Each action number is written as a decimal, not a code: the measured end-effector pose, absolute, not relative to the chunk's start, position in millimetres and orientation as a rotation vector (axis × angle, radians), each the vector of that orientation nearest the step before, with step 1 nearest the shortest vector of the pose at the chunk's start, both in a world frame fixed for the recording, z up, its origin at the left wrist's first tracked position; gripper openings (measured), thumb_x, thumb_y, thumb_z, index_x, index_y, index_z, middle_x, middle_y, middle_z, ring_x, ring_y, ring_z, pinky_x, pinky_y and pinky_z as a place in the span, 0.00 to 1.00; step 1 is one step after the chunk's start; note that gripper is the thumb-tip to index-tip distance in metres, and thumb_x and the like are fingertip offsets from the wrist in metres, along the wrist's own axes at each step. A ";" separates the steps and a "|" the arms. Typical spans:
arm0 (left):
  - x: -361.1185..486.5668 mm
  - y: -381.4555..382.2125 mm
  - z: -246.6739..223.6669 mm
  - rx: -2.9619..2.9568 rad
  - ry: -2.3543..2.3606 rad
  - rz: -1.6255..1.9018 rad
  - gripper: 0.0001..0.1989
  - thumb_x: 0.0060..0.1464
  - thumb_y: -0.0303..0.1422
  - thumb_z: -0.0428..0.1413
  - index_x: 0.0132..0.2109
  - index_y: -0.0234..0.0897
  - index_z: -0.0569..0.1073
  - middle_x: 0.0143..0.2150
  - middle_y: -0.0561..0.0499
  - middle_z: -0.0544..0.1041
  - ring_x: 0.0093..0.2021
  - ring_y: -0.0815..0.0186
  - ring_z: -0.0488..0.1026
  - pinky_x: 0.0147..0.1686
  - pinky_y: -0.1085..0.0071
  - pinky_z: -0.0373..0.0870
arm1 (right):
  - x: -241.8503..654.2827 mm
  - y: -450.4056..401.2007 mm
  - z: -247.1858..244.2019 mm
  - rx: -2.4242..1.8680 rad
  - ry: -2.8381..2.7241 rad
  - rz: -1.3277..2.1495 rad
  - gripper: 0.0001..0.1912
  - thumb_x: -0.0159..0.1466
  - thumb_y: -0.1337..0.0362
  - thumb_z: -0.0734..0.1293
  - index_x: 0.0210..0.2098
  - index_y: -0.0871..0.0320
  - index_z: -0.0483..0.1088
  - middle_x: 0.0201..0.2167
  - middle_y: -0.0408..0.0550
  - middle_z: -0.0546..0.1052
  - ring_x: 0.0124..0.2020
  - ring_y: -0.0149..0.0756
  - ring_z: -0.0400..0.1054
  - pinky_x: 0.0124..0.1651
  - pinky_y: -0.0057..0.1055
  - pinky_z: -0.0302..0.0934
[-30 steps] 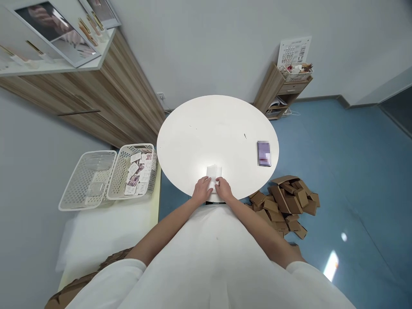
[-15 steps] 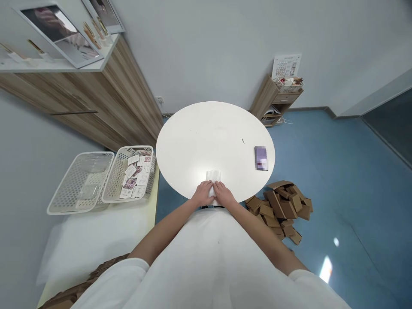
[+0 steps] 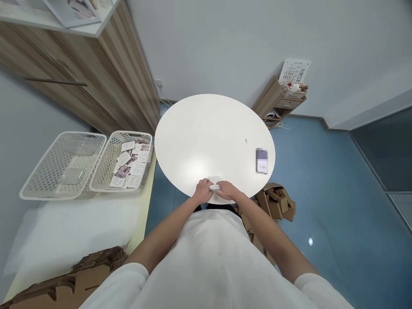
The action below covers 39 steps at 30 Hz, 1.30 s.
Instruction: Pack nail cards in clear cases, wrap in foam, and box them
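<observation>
At the near edge of the round white table (image 3: 209, 137), my left hand (image 3: 203, 191) is closed on the left end of a small white bundle (image 3: 214, 187). My right hand (image 3: 226, 190) grips the same bundle from the right. It looks rolled or folded; its material is too small to make out. Just beyond my fingers, a thin pale sheet (image 3: 215, 177) lies flat on the tabletop. A phone-sized purple and white item (image 3: 262, 161), partly blurred out, rests near the table's right edge.
Two white perforated baskets (image 3: 96, 165) stand on the left, one with printed cards (image 3: 128, 165). Flattened brown cardboard (image 3: 77, 283) lies at the lower left. Small cardboard boxes (image 3: 277, 201) are heaped on the floor at right. A wooden cabinet (image 3: 128, 68) borders the far left.
The white material that lay flat under my hands is now a compact bundle held between them. My right hand has turned more sideways. The camera view has shifted.
</observation>
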<state>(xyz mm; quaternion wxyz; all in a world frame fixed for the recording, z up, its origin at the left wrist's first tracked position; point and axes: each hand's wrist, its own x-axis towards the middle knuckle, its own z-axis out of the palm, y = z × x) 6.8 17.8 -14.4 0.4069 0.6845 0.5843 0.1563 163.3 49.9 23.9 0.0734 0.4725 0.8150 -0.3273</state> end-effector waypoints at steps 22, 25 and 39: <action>24.1 35.3 -21.9 1.223 1.933 0.502 0.24 0.50 0.32 0.50 0.55 0.38 0.58 0.46 0.45 0.67 0.45 0.62 0.66 0.44 0.67 0.61 | 178.0 23.7 -5.6 1.988 2.400 -1.147 0.24 0.59 0.56 0.57 0.55 0.52 0.55 0.51 0.54 0.57 0.51 0.44 0.53 0.51 0.42 0.54; 23.4 34.2 -18.3 1.061 1.964 0.553 0.20 0.47 0.35 0.54 0.49 0.36 0.65 0.42 0.46 0.70 0.39 0.64 0.69 0.40 0.69 0.64 | 182.0 20.2 -11.7 2.038 2.228 -1.450 0.26 0.58 0.57 0.58 0.56 0.51 0.54 0.50 0.52 0.56 0.53 0.43 0.53 0.53 0.40 0.53; 19.0 28.3 -12.7 0.845 1.999 0.677 0.08 0.47 0.30 0.55 0.37 0.37 0.71 0.36 0.49 0.75 0.35 0.66 0.72 0.39 0.69 0.68 | 170.8 41.9 -5.7 1.841 1.854 -2.018 0.31 0.59 0.57 0.57 0.60 0.54 0.48 0.57 0.50 0.60 0.52 0.37 0.61 0.47 0.32 0.60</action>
